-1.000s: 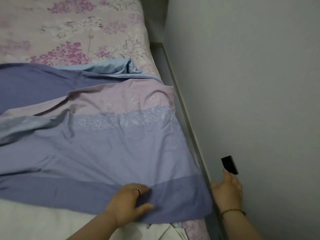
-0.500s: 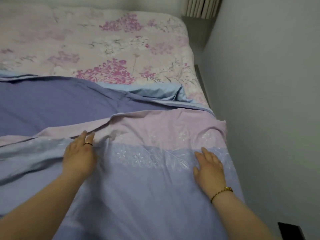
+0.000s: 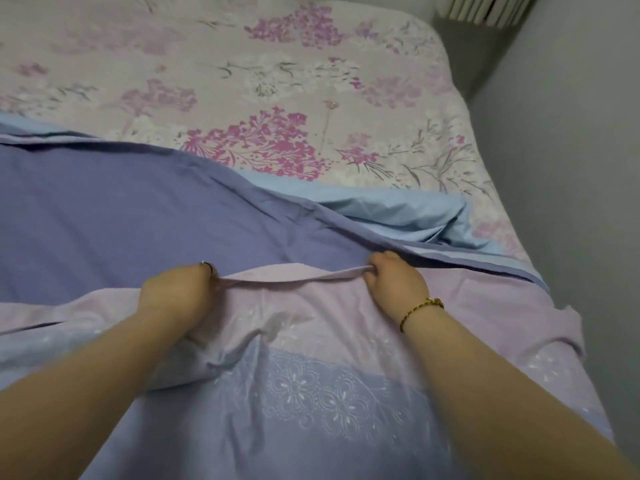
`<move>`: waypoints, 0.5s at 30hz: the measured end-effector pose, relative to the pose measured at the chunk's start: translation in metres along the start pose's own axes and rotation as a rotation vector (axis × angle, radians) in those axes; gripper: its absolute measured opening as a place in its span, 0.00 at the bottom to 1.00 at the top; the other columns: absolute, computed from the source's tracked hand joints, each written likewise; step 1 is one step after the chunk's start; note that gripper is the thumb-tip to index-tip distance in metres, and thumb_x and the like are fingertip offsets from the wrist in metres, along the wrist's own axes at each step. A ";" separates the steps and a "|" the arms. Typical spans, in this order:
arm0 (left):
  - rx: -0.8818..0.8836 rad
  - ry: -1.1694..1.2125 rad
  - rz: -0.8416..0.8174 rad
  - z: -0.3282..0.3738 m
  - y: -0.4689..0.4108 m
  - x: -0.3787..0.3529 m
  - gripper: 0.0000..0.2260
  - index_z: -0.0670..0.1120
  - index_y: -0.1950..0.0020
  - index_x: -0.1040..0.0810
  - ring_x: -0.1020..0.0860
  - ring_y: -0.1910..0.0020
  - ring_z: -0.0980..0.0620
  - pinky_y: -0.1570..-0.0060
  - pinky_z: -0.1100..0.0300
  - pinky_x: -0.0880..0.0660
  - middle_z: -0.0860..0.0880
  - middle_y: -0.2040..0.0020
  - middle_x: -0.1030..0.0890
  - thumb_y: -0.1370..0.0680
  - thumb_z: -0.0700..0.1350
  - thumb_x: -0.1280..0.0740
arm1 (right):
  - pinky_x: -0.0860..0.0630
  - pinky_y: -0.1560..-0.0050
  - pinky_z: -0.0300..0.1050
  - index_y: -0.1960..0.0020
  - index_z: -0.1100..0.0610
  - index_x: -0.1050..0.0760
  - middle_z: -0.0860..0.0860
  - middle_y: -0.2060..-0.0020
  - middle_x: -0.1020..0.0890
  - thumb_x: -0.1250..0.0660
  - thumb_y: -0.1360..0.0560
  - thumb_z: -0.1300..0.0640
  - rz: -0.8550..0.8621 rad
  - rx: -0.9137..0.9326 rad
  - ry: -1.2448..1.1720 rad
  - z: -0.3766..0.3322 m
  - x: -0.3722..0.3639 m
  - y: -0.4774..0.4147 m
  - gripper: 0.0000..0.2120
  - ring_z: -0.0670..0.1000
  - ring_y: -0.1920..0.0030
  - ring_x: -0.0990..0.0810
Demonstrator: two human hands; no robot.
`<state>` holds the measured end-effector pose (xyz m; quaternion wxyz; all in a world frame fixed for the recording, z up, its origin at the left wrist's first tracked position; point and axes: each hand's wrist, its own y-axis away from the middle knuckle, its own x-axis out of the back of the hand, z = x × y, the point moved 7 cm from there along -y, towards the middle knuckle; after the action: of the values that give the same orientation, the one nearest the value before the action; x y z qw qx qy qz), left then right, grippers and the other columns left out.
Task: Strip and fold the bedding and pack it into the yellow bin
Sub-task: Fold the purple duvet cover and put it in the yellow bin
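A lilac and blue duvet cover with a white embroidered flower band lies spread over the near part of the bed. Its far pink edge is lifted slightly. My left hand, with a ring on one finger, grips that edge at the left. A short way to the right my right hand, with a gold bracelet on the wrist, pinches the same edge. Beyond it lie a darker purple-blue sheet and a light blue fabric. No yellow bin is in view.
A floral pink sheet covers the far part of the bed. A grey wall runs close along the bed's right side. A white ribbed radiator stands at the far right corner.
Both hands have moved up from the near hem to the pink far edge of the cover. They lay flat on the cover half a second ago and now grip that edge.
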<state>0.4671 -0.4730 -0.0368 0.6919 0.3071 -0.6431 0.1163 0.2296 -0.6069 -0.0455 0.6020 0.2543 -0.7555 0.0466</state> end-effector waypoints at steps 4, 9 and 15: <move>-0.009 0.294 0.264 0.009 -0.033 0.047 0.12 0.39 0.45 0.28 0.24 0.51 0.37 0.56 0.51 0.32 0.35 0.48 0.21 0.19 0.44 0.46 | 0.36 0.58 0.46 0.47 0.65 0.26 0.61 0.47 0.22 0.45 0.20 0.56 0.257 -0.079 -0.144 0.011 0.027 -0.011 0.14 0.60 0.47 0.24; -0.191 0.303 0.284 0.040 -0.048 0.063 0.13 0.40 0.38 0.32 0.25 0.47 0.36 0.55 0.51 0.34 0.34 0.44 0.23 0.19 0.43 0.46 | 0.42 0.61 0.43 0.45 0.66 0.28 0.61 0.45 0.25 0.46 0.21 0.63 0.396 -0.197 -0.250 0.032 0.042 -0.019 0.11 0.59 0.48 0.26; -0.205 0.039 -0.059 0.029 -0.016 -0.027 0.29 0.49 0.24 0.58 0.50 0.24 0.49 0.28 0.54 0.53 0.47 0.23 0.50 0.19 0.53 0.47 | 0.49 0.27 0.45 0.24 0.53 0.54 0.53 0.24 0.58 0.45 0.24 0.66 -0.065 -0.126 -0.161 0.022 -0.013 0.009 0.32 0.56 0.25 0.49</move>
<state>0.4484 -0.4955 -0.0673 0.7353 0.2514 -0.6284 0.0354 0.2087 -0.6032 -0.0617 0.5553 0.2436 -0.7941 -0.0411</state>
